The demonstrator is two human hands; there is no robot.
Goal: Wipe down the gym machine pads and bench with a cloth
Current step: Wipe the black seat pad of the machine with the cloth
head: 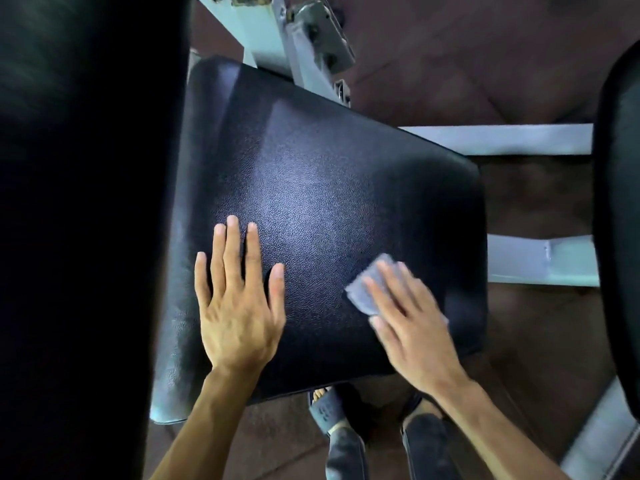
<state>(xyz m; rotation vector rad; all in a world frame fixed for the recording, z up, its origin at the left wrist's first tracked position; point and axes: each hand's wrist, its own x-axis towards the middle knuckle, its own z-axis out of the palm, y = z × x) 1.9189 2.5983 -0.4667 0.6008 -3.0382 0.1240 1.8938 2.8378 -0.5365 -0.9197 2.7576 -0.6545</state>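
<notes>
Head view, looking down on a black, grained-vinyl rectangular seat pad (329, 174), the surface and the landmark for all places given here. Left hand (239, 303) laid flat on the near-left part of the pad, palm down, fingers straight and spread, holding nothing. Right hand (408, 317) on the near-right part of the pad, blurred, fingers extended and pressing down on a small grey folded cloth (363, 289). Cloth trapped between the right palm and fingers above and the pad below; its far-left corner and edge showing beyond the fingertips, a further sliver visible at the hand's right side; rest of it hidden under the hand. Not curled round the cloth as far as the blur allows: fingers flat upon it. Two hands well apart, bare pad between them.

Left of the pad, a tall black padded upright cushion (86, 202), very close to the camera and mostly in shadow. Right of the pad, the edge of a second black padded cushion (620, 202). Beyond and to the right of the pad, a pale grey painted steel frame (502, 138) with a bolted bracket at the far side. Below the pad's near edge, a brown floor (277, 438), dark trouser legs (346, 452) and a dark blue slide sandal (325, 408) on a foot.
</notes>
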